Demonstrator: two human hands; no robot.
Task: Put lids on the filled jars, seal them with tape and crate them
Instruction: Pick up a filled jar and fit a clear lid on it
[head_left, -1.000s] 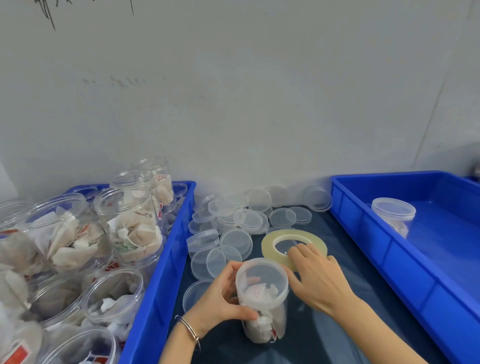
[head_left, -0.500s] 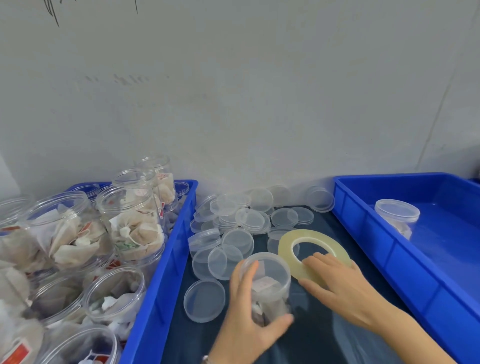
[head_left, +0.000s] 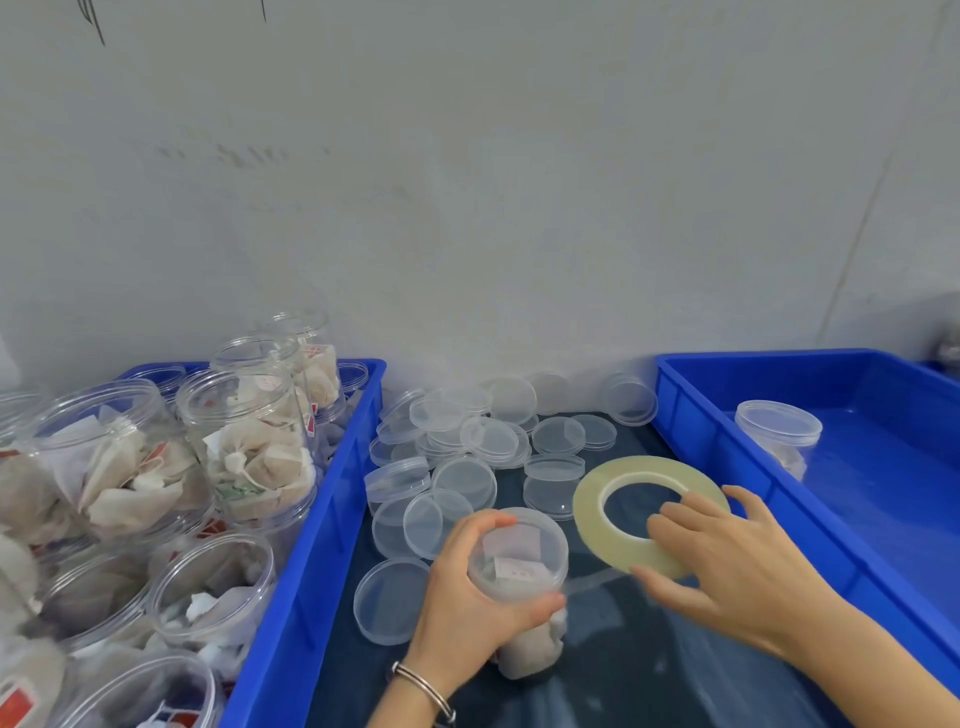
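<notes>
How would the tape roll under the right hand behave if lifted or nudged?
The tape roll is a thin, wide ring, so probably light and stiff. Lying flat, it should slide rather than roll. The right hand lifts it by the rim; on edge it could roll away.

You are working in soft, even, cool light with no hard shadows; the grey plaster wall (head_left: 467, 182) reads flat and slightly dim. Glare streaks the dark glossy counter (head_left: 623, 675) and the floor of the blue plastic crate on the right (head_left: 883, 493). Wide-angle distortion bends the crate rims toward the edges. Your right hand (head_left: 737, 577) shows slight motion blur, and the clear filled jars on the left (head_left: 104, 467) go soft near the frame edge
</notes>
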